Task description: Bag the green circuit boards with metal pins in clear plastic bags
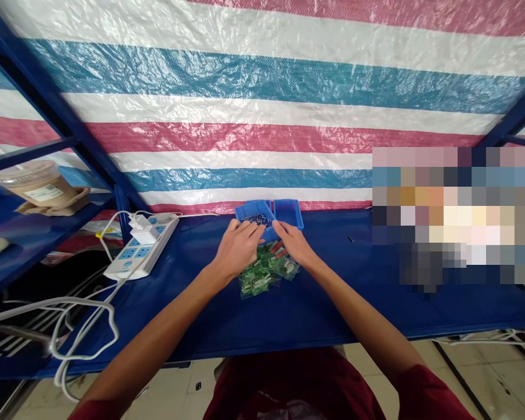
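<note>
A blue plastic bin holds many small dark and silvery parts, too tiny to name, and looks tilted. My left hand lies over the bin's front left side with curled fingers; whatever they pinch is hidden. At the bin's right front corner, my right hand is closed on the edge, thumb on top. Right behind that hand stands a second blue bin. Under and in front of both hands is a pile of clear packets with green contents, partly covered by the hands.
On the blue table, a white power strip with a plugged-in charger lies left, its white cables looping over the edge. A small dark piece lies right. A drink cup stands on the left shelf. The far right is blurred out.
</note>
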The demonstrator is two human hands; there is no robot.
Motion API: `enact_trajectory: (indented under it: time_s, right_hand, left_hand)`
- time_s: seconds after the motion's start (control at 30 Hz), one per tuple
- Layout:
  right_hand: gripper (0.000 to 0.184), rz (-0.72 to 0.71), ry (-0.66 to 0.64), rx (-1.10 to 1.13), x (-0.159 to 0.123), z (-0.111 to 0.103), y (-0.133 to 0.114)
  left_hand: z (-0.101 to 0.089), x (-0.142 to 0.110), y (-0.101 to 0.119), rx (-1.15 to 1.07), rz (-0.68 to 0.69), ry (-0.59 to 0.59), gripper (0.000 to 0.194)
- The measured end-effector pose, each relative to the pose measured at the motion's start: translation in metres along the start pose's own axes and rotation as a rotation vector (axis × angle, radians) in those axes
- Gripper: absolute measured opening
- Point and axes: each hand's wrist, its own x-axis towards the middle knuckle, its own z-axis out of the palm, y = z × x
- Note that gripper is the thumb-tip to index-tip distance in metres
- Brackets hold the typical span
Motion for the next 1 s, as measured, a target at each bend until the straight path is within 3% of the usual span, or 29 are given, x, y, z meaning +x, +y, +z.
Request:
enact_trajectory:
  time_s: [0.2, 0.3, 0.4, 0.53, 0.77, 1.0]
  right_hand:
    - [0.038, 0.089, 0.107, 0.132, 0.004, -0.012, -0.007]
    - [0.041, 0.024, 0.106, 0.075, 0.009, -0.026, -0.004]
    - [0.044, -0.093, 0.042, -0.061, 0.013, -0.039, 0.001]
    - [0.041, -0.211, -0.074, -0.195, 0.013, -0.052, 0.001]
    - [0.039, -0.393, -0.151, -0.488, 0.003, -0.058, -0.002]
    - [0.041, -0.485, -0.156, -0.624, 0.001, -0.055, 0.007]
  left_hand:
    - [0.008, 0.002, 0.008, -0.053, 0.087, 0.121, 0.033]
    - [0.008, -0.008, 0.003, -0.109, 0.125, 0.223, 0.031]
    - [0.014, -0.021, 0.0, -0.093, 0.257, 0.247, 0.029]
    - [0.032, -0.036, -0.001, -0.06, 0.316, 0.117, 0.035]
    - [0.056, -0.041, 0.006, -0.116, 0.339, -0.093, 0.055]
    - [0.064, -0.039, 0.011, -0.146, 0.312, -0.158, 0.053]
